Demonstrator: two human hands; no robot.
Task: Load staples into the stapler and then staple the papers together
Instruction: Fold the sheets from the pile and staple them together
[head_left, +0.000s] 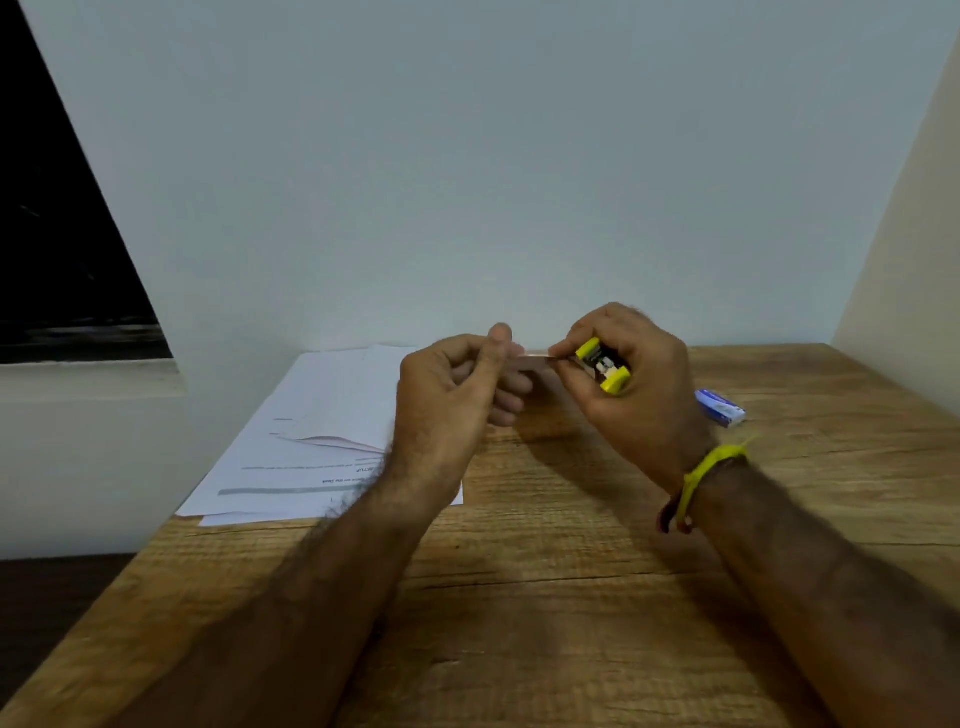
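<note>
Loading looks to be the step in hand. Above the desk (519, 597), the left hand (457, 395) pinches a thin staple strip (535, 356) and feeds it toward the small yellow stapler (602, 365) gripped in the right hand (631, 374). Next, by my judgement: seat the strip, close the stapler. Papers (322, 441) lie at far left, their print too blurred to read; the staple box (719, 408) lies at far right, label unreadable.

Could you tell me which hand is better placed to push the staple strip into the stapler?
Left. The left hand pinches the staple strip pointed at the stapler, which the right hand grips.
</note>
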